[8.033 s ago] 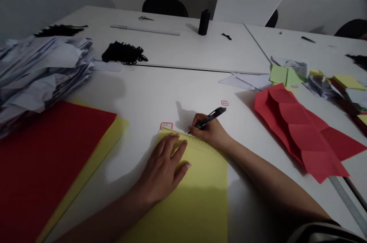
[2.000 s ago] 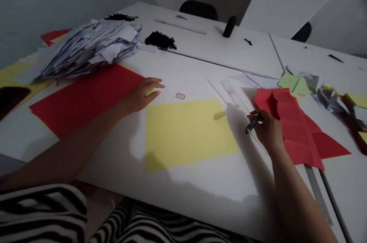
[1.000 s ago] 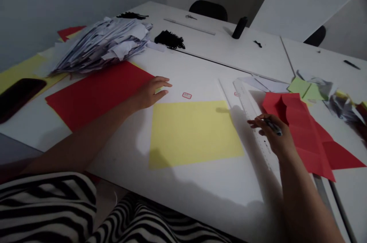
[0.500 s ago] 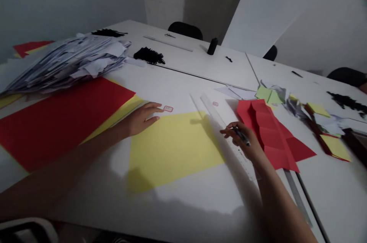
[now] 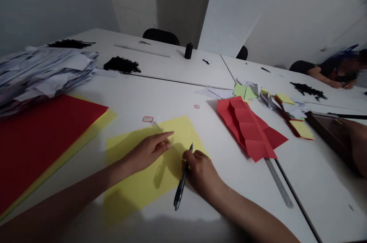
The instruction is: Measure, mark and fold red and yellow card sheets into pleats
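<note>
A yellow sheet [image 5: 123, 182] lies on the white table in front of me. My left hand [image 5: 149, 151] is over its middle, fingers stretched out, close to a clear ruler [image 5: 156, 126]. The ruler shows faintly across the sheet; part of it is hidden by my hands. At the sheet's right edge my right hand [image 5: 200, 170] is closed round a dark pen [image 5: 180, 191], whose tip points away from me. Whether this hand also touches the ruler cannot be made out.
Red sheets [image 5: 51, 132] and a paper pile [image 5: 57, 71] lie left. Folded red paper [image 5: 246, 124] sits right, over a metal ruler [image 5: 279, 183]. Black string [image 5: 122, 64] and a black spool [image 5: 188, 51] are farther back. Another person's arm [image 5: 323, 76] rests at the far right.
The view has turned right. My right hand has moved left with the pen, now at the sheet's edge. My left hand has come over the sheet. The clear ruler now lies across the yellow sheet.
</note>
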Motion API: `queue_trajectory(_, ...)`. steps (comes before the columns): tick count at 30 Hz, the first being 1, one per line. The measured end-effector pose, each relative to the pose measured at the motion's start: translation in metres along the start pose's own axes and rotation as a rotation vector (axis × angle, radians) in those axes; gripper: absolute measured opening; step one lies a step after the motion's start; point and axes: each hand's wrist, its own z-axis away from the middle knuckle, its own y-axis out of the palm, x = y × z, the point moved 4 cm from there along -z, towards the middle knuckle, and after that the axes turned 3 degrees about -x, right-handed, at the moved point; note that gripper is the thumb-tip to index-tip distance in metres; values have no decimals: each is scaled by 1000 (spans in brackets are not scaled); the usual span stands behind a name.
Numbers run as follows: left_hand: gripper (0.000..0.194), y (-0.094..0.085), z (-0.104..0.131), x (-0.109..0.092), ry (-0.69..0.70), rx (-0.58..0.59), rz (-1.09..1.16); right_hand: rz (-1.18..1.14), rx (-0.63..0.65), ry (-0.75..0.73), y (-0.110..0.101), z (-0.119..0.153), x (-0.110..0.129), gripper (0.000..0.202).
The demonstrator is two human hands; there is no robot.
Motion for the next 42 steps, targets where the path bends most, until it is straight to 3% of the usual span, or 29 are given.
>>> queue_trajectory(6, 28, 7, -14, 2, -19, -36, 60, -21, 111, -26, 12, 2, 13, 6)
queue_trajectory(9, 25, 8, -18, 9, -15, -37, 87, -81, 76, 2, 4, -5, 3, 10)
queue_trajectory(11, 25, 8, -21, 12, -14, -34, 107, -80, 2, 55, -8, -13, -18, 15)
queue_trajectory(15, 29, 6, -28, 15, -8, -49, 91, 61, -141, 154, -29, -27, -84, 22)
queue_trajectory(19, 28, 4, -34, 12, -7, -77, -27, 197, -139, 164, -34, -30, -141, 27)
queue_trajectory(22, 27, 3, -35, 9, 3, -85, -137, 225, -79, 163, -29, -28, -158, 36)
queue_trajectory(30, 32, 0, -32, 8, 79, -75, -297, 263, 22, 197, -18, -25, -173, 48)
queue_trajectory(34, 40, 3, -24, 7, 208, -78, -452, 271, -27, 190, -18, -24, -177, 55)
queue_trajectory(38, 48, 15, -19, 10, 264, -21, -545, 144, -116, 49, -22, -28, -152, 55)
queue_trajectory(42, 51, 26, -19, 6, 287, -61, -598, 5, -50, -141, -12, -31, -112, 39)
